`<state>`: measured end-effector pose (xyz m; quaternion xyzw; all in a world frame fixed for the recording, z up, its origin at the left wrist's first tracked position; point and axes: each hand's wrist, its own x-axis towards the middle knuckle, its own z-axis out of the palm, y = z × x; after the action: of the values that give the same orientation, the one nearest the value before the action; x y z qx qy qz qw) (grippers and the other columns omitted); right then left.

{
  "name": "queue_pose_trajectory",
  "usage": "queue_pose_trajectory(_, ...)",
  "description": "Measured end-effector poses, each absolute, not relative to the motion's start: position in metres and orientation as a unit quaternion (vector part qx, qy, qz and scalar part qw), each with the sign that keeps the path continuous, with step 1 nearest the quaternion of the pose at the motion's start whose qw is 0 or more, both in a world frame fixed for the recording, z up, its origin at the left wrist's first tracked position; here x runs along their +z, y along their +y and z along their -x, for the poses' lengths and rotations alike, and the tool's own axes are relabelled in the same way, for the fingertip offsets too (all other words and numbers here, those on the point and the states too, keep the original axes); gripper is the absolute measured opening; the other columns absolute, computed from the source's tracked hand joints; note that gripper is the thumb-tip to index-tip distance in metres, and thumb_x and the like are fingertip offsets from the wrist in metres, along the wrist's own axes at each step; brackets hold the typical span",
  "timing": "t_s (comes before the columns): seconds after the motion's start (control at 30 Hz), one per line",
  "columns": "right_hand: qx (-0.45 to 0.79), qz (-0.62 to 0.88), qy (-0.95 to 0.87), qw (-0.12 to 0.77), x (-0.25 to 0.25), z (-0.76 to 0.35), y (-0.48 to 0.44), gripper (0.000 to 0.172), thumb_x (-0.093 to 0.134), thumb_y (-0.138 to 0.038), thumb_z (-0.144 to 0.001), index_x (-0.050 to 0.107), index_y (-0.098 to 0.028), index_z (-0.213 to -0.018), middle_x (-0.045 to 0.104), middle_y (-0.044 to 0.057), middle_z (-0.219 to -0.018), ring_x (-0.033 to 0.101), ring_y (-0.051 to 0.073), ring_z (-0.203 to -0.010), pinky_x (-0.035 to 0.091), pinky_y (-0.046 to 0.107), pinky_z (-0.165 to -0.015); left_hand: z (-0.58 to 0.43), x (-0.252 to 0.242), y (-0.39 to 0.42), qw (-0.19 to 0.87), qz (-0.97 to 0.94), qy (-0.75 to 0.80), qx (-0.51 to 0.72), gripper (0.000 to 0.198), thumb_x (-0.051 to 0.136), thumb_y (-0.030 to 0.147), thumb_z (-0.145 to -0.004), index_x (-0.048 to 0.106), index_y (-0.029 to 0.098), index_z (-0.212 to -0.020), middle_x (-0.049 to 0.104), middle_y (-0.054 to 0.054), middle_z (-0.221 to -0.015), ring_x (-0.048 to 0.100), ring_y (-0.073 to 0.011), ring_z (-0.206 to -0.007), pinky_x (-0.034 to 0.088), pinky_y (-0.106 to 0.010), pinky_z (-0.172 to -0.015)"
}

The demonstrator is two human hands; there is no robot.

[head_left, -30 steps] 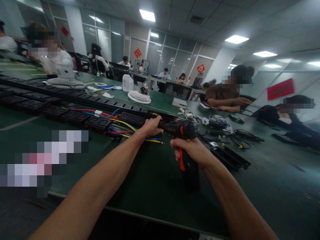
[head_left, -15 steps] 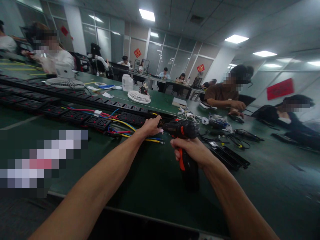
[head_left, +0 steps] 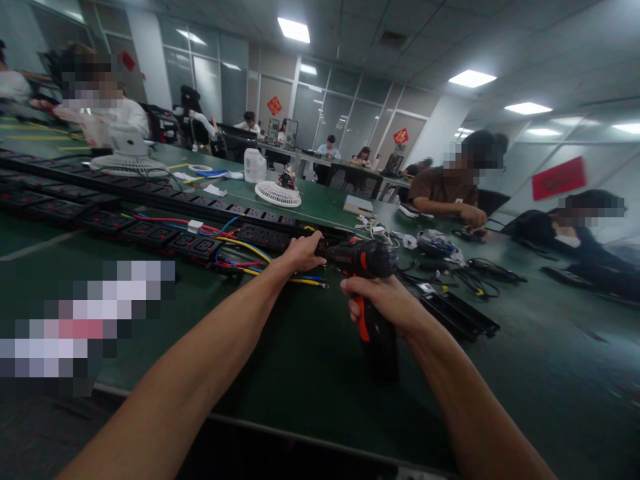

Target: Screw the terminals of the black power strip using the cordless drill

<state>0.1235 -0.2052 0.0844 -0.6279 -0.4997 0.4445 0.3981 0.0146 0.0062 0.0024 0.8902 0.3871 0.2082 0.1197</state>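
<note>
My right hand [head_left: 387, 301] is wrapped round the grip of a black and orange cordless drill [head_left: 364, 261], whose nose points left at the end of a black power strip [head_left: 260, 235]. My left hand [head_left: 301, 253] rests at the drill's tip with fingers curled and pinched there; what they pinch is too small to see. Red, blue and yellow wires [head_left: 240, 248] trail out from the strip just left of that hand.
Long rows of black power strips [head_left: 75, 200] run along the green table [head_left: 300, 360] to the left. Two white fans [head_left: 278, 194], a white jug [head_left: 255, 165] and loose cables and black parts [head_left: 457, 313] lie beyond. Several people sit at the right and far tables.
My hands and the drill have stayed almost still. A seated person at the right has pulled a hand in a little.
</note>
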Motion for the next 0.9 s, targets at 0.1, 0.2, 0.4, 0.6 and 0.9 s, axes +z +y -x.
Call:
queue_pose_trajectory(0.1,0.452,0.624,-0.496,0.400,0.0834,-0.1241,-0.2050,0.020,0.073,-0.032,-0.072,0.057,-0.022,-0.080,0.058,-0.002,-0.051,0.057,0.016,-0.049,0.048,0.031,-0.052,-0.0145,0.0027,0.0062,0.123,-0.889,0.387,0.210,0.053,0.070,0.043,-0.087,0.050,0.025,-0.132,0.071,-0.012,-0.130,0.065,-0.0373,-0.123,0.046,-0.051,-0.104)
queue_pose_trajectory(0.2,0.451,0.622,-0.499,0.400,0.0829,-0.1244,-0.2045,0.020,0.073,-0.031,-0.072,0.056,-0.023,-0.078,0.058,-0.002,-0.051,0.057,0.016,-0.049,0.049,0.031,-0.053,-0.0145,0.0023,0.0067,0.123,-0.889,0.390,0.206,0.052,0.071,0.042,-0.086,0.051,0.026,-0.132,0.071,-0.011,-0.129,0.065,-0.0371,-0.123,0.046,-0.050,-0.105)
queue_pose_trajectory(0.4,0.444,0.627,-0.501,0.399,0.0846,-0.1235,-0.2050,0.019,0.072,-0.032,-0.071,0.055,-0.022,-0.071,0.058,-0.001,-0.050,0.057,0.016,-0.048,0.049,0.030,-0.052,-0.0142,0.0036,0.0043,0.115,-0.890,0.390,0.207,0.054,0.071,0.040,-0.086,0.049,0.025,-0.134,0.070,-0.012,-0.131,0.065,-0.0369,-0.123,0.046,-0.050,-0.105)
queue_pose_trajectory(0.6,0.439,0.624,-0.511,0.396,0.0838,-0.1242,-0.2052,0.019,0.072,-0.032,-0.074,0.056,-0.022,-0.070,0.058,-0.001,-0.050,0.057,0.015,-0.048,0.049,0.030,-0.052,-0.0141,0.0074,0.0011,0.122,-0.887,0.396,0.204,0.054,0.073,0.040,-0.086,0.050,0.025,-0.132,0.071,-0.012,-0.130,0.065,-0.0366,-0.123,0.045,-0.049,-0.106)
queue_pose_trajectory(0.9,0.440,0.623,-0.511,0.396,0.0843,-0.1242,-0.2048,0.020,0.071,-0.031,-0.076,0.054,-0.022,-0.068,0.058,-0.001,-0.051,0.057,0.014,-0.048,0.049,0.029,-0.053,-0.0131,0.0062,0.0027,0.123,-0.891,0.388,0.203,0.051,0.071,0.038,-0.086,0.050,0.024,-0.131,0.071,-0.012,-0.128,0.065,-0.0368,-0.123,0.045,-0.050,-0.106)
